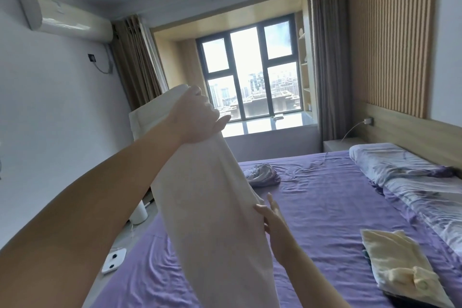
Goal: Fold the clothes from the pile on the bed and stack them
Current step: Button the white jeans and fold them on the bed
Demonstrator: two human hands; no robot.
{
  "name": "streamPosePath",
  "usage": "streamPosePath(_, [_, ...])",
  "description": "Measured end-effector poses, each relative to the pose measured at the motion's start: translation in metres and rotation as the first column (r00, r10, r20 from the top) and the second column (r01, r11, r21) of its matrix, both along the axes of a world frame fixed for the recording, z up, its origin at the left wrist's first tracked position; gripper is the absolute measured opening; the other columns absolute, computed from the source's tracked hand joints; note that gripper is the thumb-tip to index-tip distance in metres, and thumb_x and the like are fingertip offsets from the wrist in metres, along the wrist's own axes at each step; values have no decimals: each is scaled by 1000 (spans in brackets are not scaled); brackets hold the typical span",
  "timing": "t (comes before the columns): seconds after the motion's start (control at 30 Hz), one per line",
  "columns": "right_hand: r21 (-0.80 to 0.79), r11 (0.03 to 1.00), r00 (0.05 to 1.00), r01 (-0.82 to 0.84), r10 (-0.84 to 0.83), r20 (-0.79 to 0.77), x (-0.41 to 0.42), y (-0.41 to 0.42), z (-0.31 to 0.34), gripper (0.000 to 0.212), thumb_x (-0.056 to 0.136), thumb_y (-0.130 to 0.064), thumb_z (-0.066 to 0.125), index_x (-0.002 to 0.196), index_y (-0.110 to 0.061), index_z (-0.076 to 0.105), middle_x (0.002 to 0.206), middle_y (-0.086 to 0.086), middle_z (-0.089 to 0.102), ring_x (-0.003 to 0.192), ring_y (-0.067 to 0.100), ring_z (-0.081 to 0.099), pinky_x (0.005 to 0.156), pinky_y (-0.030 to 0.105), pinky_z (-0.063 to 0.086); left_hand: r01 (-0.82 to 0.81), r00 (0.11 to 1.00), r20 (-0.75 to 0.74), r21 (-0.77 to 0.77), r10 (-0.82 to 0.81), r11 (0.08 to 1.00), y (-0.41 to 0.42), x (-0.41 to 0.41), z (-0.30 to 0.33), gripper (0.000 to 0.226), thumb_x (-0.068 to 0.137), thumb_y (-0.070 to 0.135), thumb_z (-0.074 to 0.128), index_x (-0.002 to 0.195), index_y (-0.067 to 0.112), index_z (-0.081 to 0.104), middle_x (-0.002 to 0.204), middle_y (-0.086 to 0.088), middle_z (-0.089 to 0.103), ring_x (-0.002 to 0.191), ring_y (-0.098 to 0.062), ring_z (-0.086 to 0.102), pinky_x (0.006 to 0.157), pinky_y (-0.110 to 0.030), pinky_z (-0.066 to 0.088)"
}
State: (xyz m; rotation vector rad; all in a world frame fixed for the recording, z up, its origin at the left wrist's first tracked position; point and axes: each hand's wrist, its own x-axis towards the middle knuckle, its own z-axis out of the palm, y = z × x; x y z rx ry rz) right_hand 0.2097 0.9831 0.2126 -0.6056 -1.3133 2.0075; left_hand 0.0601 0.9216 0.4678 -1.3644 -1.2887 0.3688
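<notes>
Beyond the left hand (197, 117) gripping the long cream cloth garment (212, 207), steadied by the right hand's straight fingers (271, 210), a crumpled lilac-grey garment (262, 174) waited, while a folded pale-yellow stack (397, 260) lay done.

A cream garment (207, 207) is held up over the bed (325, 207), hanging long and doubled from the left hand (197, 117), whose fingers are curled round its top fold at about 10 o'clock from centre. The right hand (271, 217) is laid against the cloth's right edge lower down, fingers straight, thumb on the fabric. A crumpled grey garment (262, 174) is seen on the purple sheet toward 12 o'clock of that hand. At 4 o'clock a yellow garment (397, 260) is stacked on a dark one (412, 301). Pillows (390, 161) are lined along the headboard (412, 130) at 3 o'clock. A window (250, 72) is set in the far wall.
</notes>
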Motion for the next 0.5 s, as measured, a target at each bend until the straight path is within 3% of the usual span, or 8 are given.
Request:
streamPosePath(0.07, [-85, 996, 995, 16, -24, -101, -2, 4, 7, 66, 89, -24, 54, 145, -37, 21, 114, -9, 64, 92, 1, 65, 67, 20, 50, 3, 1000, -20, 41, -2, 999, -4, -4, 1, 64, 99, 39, 24, 49, 13, 55, 45, -5, 56, 50, -23, 51, 71, -33, 36])
streamPosePath(0.13, [-170, 983, 981, 76, -104, -161, -2, 11, 11, 56, 90, -21, 55, 140, -33, 32, 107, -6, 68, 88, 2, 64, 70, 24, 49, 13, 999, -31, 76, -11, 997, -7, -10, 2, 63, 97, 38, 29, 44, 12, 52, 41, -4, 53, 45, -23, 48, 66, -33, 35])
streamPosePath(0.23, [-212, 967, 963, 140, -182, -199, 0, 20, 18, 34, 88, -15, 60, 119, -29, 53, 81, -4, 73, 67, 6, 67, 58, 23, 51, -2, 1000, 0, 88, 2, 996, -10, -17, 3, 64, 97, 39, 28, 43, 12, 50, 40, -3, 50, 44, -22, 46, 65, -33, 35])
streamPosePath(0.37, [-141, 977, 961, 163, -189, -201, 7, 31, 36, 28, 84, -4, 64, 109, -16, 64, 86, 4, 70, 66, 11, 65, 55, 21, 51, 0, 998, 58, 95, -5, 996, -10, -26, 5, 70, 97, 44, 19, 46, 10, 51, 43, -5, 54, 47, -23, 51, 68, -36, 37])
streamPosePath(0.5, [29, 975, 971, 219, -215, -103, 20, 50, 64, 30, 81, 4, 63, 108, -9, 65, 91, 5, 67, 71, 15, 63, 57, 20, 50, 77, 989, 114, 160, -95, 984, -6, -33, 0, 69, 95, 51, 22, 46, 10, 48, 44, -5, 54, 50, -23, 53, 69, -36, 37])
